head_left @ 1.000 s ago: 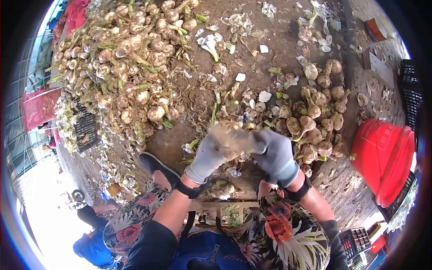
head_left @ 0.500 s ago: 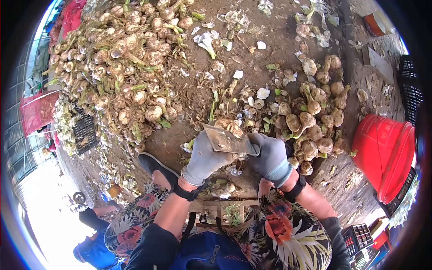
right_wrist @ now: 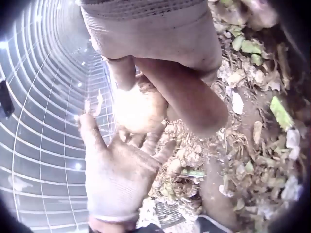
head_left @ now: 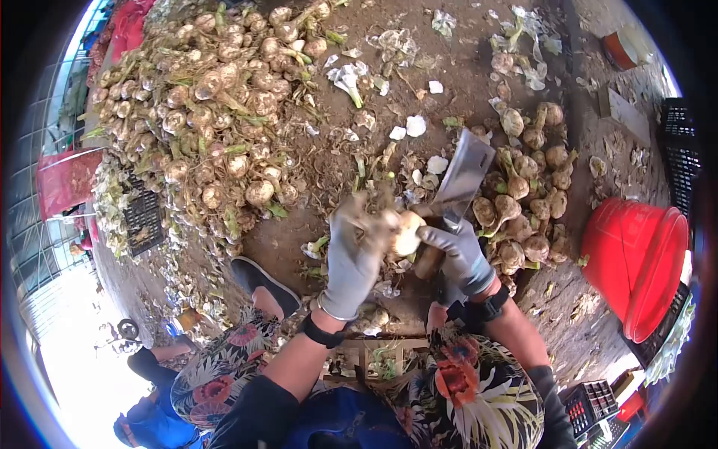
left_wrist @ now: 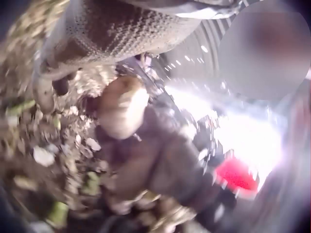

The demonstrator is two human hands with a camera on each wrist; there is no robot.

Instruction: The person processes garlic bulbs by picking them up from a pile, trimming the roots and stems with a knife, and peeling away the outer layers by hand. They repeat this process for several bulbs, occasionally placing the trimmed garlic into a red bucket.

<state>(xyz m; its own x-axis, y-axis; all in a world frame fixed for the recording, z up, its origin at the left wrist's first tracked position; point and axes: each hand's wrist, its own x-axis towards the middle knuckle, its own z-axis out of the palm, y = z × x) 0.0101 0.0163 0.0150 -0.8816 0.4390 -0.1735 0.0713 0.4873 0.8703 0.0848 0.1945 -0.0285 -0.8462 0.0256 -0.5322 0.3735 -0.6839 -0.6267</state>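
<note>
Head view: your right hand (head_left: pixel 460 258) grips a cleaver (head_left: pixel 467 166), thumb against a pale bulb (head_left: pixel 406 234). Left wrist view: the bulb, near your left hand (left_wrist: pixel 116 36). Right wrist view: left hand wide, fingers spread beside the bulb; right hand round the wooden handle (right_wrist: pixel 189 99).

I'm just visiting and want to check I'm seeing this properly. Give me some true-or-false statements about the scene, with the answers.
1. The right hand holds a cleaver. True.
2. The left hand is bare. False: it wears a pale glove.
3. In the head view, a pale bulb shows between the two hands. True.
4. In the head view, the largest heap of bulbs is on the right side. False: it is on the left side.
5. The large container near the head view's right edge is red. True.
</note>
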